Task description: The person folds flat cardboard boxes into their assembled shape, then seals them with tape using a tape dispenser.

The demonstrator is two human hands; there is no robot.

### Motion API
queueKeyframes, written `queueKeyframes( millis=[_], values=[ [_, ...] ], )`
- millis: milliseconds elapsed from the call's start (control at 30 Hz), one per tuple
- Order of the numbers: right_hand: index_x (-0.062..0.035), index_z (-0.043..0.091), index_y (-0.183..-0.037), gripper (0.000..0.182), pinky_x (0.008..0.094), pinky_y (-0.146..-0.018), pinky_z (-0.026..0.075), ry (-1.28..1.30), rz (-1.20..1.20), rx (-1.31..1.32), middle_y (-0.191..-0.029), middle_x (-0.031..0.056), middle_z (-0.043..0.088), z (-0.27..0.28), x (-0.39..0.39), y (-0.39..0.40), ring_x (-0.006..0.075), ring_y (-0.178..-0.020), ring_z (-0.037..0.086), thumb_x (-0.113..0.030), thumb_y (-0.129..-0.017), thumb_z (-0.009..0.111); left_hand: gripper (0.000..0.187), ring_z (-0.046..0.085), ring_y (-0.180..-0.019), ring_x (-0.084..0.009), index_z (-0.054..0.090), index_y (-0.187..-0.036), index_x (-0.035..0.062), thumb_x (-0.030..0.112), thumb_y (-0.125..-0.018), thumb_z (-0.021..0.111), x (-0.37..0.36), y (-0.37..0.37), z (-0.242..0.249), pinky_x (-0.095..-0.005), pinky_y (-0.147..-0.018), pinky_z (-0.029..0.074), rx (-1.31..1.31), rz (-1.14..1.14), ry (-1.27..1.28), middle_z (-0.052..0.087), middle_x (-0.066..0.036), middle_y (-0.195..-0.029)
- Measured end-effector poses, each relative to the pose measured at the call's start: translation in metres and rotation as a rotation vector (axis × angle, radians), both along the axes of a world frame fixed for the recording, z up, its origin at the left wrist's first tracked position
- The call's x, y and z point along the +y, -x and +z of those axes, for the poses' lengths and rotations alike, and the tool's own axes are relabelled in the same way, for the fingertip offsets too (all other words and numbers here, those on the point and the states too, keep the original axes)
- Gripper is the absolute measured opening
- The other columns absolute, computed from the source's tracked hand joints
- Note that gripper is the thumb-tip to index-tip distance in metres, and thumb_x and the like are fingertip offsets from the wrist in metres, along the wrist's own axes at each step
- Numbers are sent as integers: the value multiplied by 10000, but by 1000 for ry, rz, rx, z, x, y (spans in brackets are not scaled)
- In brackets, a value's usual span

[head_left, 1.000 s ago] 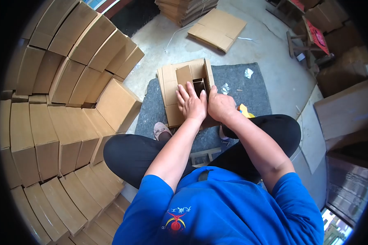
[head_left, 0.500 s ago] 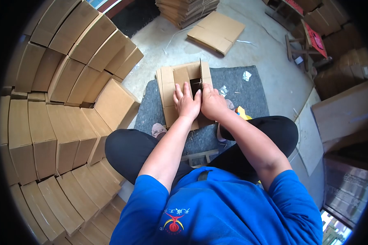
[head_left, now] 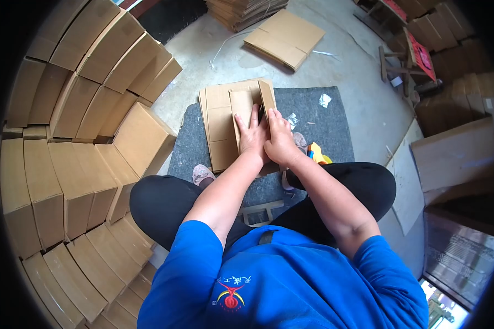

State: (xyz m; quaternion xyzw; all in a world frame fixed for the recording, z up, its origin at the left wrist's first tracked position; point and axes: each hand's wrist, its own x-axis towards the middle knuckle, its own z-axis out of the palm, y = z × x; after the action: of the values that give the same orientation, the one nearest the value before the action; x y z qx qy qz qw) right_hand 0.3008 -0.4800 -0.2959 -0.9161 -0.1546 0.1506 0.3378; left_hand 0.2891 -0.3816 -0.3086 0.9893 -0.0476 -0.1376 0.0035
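Note:
A partly folded brown cardboard box (head_left: 222, 145) lies between my feet on a dark grey mat. One narrow flap (head_left: 267, 97) stands raised at its upper right, and a dark gap shows beside it. My left hand (head_left: 252, 137) rests on the box with the fingers spread, pressing on an inner panel (head_left: 242, 103). Right beside it, my right hand (head_left: 280, 138) has its fingers close together and bent over the box's right edge by the raised flap. Its thumb is largely hidden, and the two hands touch or nearly touch.
Stacked closed cartons (head_left: 82, 170) wall in the left side. Beyond the mat (head_left: 324, 129) lie flat cardboard sheets (head_left: 285, 38) and a taller pile (head_left: 244, 11). A yellow object (head_left: 318, 154) sits by my right foot. A wooden stool (head_left: 409, 63) stands at upper right.
My left hand's fingers have spread wider and reach into the gap. The flap on the right leans further inward, and the gap has narrowed. The whole view has shifted slightly.

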Motion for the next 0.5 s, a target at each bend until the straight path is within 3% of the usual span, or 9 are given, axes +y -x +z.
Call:
queueKeyframes(
  millis=[67,100,133,200,233,300,333,400,500],
  values=[
    [-4,290,-1525,807,467,-1204,193,-292,-32,64,-1592,246,229,-2,-9,-12,442,-1447,223,-127,-771,551,755,-30,-1534,-285,178,-1588,242,480,-935,473,6,-5,24,-740,-1122,12,44,53,146,95,-24,-1660],
    [-29,328,-1520,805,442,-1208,182,-358,-96,141,-1584,259,245,3,-12,-16,442,-1449,216,-175,-768,575,622,78,-1530,-285,364,-1521,187,358,-941,508,12,-3,13,-697,-1148,24,-130,91,349,182,-66,-1644],
    [-87,341,-1528,750,432,-1196,195,-292,-108,111,-1581,232,258,8,-13,-15,374,-1477,220,-206,-840,614,525,128,-1520,-300,460,-1437,148,265,-930,526,21,-6,1,-658,-1167,41,-225,138,508,232,-90,-1627],
    [-101,346,-1526,678,444,-1181,220,-257,-105,-18,-1563,236,282,-8,-9,-9,403,-1445,264,-287,-923,592,350,250,-1486,-341,630,-1206,49,16,-872,535,29,-12,-17,-522,-1214,94,-470,270,918,343,-159,-1572],
    [-134,386,-1503,592,508,-1116,321,-162,-100,-160,-1535,254,319,-18,-8,-4,449,-1380,336,-368,-976,520,367,281,-1473,-341,626,-1221,41,-1,-874,513,33,-13,-25,-469,-1219,129,-487,312,1016,366,-180,-1551],
    [-170,382,-1507,593,520,-1093,340,94,-98,-161,-1539,226,321,-5,1,7,428,-1376,347,-371,-968,526,371,324,-1451,-342,618,-1232,32,-7,-887,487,32,-9,-26,-464,-1216,149,-510,406,1314,382,-196,-1536],
    [-204,382,-1507,586,526,-1080,351,208,-92,-156,-1552,200,313,-3,7,11,409,-1382,345,-377,-966,525,342,362,-1430,-333,627,-1232,30,36,-920,487,29,-7,-25,-467,-1209,178,-542,416,1286,432,-189,-1506],
    [-208,380,-1507,590,521,-1087,347,236,-84,-219,-1560,189,302,-12,13,15,403,-1383,343,-374,-961,530,315,384,-1415,-330,644,-1220,32,103,-949,499,28,-1,-20,-478,-1201,195,-524,310,959,488,-169,-1467],
    [-196,438,-1474,529,501,-1093,351,115,-108,-177,-1555,180,319,-19,11,10,398,-1377,351,-334,-970,518,323,389,-1410,-333,655,-1216,39,201,-976,511,29,-2,-16,-492,-1194,201,-516,268,849,521,-143,-1441]
  ],
)
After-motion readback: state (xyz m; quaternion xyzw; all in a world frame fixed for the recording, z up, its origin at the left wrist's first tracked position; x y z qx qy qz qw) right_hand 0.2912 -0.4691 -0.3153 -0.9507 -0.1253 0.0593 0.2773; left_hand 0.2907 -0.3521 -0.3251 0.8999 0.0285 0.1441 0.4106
